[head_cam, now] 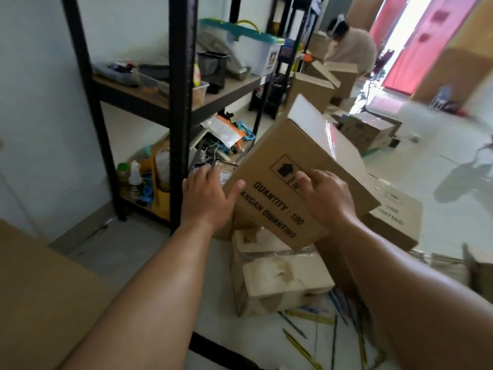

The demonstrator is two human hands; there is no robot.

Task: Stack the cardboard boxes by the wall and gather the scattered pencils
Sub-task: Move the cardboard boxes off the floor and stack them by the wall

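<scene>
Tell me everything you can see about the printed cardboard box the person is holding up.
The cardboard box is plain brown, with black print: an up-arrow symbol, "QUANTITY : 100" and a partly hidden line ending "DIBANTING". Glossy clear tape runs along its top. It is closed and tilted, one corner pointing down, held in the air above other boxes on the floor. The left hand grips its left edge, thumb on the printed face; the right hand presses flat on that face.

The left hand hides the near corner of a tilted cardboard box, covering the start of its printed words. The box hides much of a stained box below. Pencils blur together on the floor. A far person is blurred.
</scene>
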